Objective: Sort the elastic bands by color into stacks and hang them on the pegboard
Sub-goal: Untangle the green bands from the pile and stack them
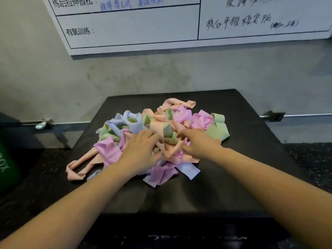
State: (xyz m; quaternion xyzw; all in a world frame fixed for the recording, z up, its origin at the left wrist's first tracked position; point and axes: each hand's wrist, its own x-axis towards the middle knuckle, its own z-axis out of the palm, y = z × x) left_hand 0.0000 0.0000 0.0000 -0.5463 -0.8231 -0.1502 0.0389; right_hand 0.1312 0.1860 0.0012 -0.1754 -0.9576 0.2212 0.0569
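Observation:
A tangled heap of flat elastic bands lies on a black box top. It mixes peach bands, pink bands, green bands and pale blue bands. My left hand rests on the near middle of the heap, fingers spread and bent down into the bands. My right hand lies just right of it, its fingertips pinching a peach band between the two hands. No pegboard shows in this view.
A whiteboard with handwritten text hangs on the grey wall behind the box. A green container stands at the left edge. Metal rails run along the wall at both sides. Dark speckled floor surrounds the box.

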